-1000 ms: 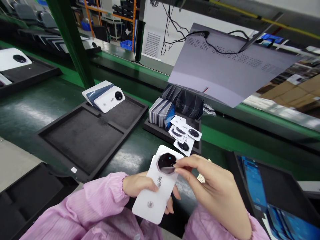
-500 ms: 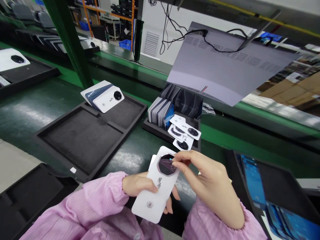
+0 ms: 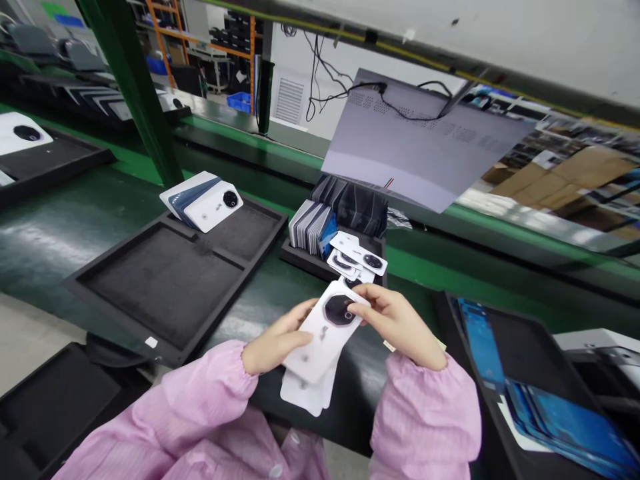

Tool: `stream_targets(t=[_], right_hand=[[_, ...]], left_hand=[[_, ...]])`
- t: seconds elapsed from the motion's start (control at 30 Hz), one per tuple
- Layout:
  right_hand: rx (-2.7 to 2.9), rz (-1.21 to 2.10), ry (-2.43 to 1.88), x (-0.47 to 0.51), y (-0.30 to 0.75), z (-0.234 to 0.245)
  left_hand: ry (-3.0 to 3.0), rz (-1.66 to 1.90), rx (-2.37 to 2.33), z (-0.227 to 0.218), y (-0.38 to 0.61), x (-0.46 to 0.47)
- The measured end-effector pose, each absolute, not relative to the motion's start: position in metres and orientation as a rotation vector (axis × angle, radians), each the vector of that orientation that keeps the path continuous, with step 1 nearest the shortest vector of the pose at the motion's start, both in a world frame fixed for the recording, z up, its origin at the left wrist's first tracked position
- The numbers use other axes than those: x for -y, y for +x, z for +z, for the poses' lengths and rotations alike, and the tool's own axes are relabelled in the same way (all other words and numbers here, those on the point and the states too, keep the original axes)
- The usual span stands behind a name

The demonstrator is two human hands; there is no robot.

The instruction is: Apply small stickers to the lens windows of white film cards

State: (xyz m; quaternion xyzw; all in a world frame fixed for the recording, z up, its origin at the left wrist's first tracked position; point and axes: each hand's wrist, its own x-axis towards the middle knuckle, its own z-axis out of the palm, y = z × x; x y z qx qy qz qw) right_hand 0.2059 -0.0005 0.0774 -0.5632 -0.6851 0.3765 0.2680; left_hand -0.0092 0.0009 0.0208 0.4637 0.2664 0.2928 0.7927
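White panel [image 3: 320, 343] held over worktop [image 3: 357, 393] near its front edge, long axis slanting, camera-window [image 3: 336, 309] end pointing toward far edge, rightward. Left hand [image 3: 280, 337]: fingers closed on panel's left side. Right hand [image 3: 393, 320]: fingers pinching camera-window end.

The left hand [image 3: 277, 340] and right hand [image 3: 400, 320] hold a phone back panel [image 3: 320, 347], with more panels beneath it, over the near edge of the workbench [image 3: 245, 313]. To their left lies a compartment tray [image 3: 180, 280], a fanned stack [image 3: 205, 203] of panels at its far left corner. Behind the hands sits a small tray [image 3: 313, 263]: upright panels [image 3: 307, 223] in its left part, loose panels [image 3: 370, 260] overlapping near its near right corner. Above and behind it is a monitor [image 3: 410, 140]. To the right, sheets [image 3: 483, 340] lie along the left side of another tray [image 3: 533, 350].
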Motion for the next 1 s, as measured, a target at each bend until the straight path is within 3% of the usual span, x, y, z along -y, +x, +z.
stream_targets(t=[0.17, 0.3, 0.47, 0.77, 1.0], right_hand=[[1.858, 0.957, -1.721, 0.004, 0.203, 0.033], [1.847, 0.776, -1.855, 0.003, 0.188, 0.002], [1.835, 0.837, -1.951, 0.003, 0.187, -0.011], [1.733, 1.241, -1.820, 0.014, 0.208, 0.003], [1.493, 1.119, -1.504, 0.071, 0.212, 0.000]], left_hand=[[1.443, 0.842, -0.935, -0.002, -0.031, 0.035], [1.898, 0.585, -1.098, -0.026, -0.036, 0.075], [2.229, 0.416, -1.083, -0.042, -0.025, 0.088], [2.128, 0.411, -1.000, -0.041, -0.022, 0.085], [1.969, 0.444, -0.970, -0.016, -0.033, 0.066]])
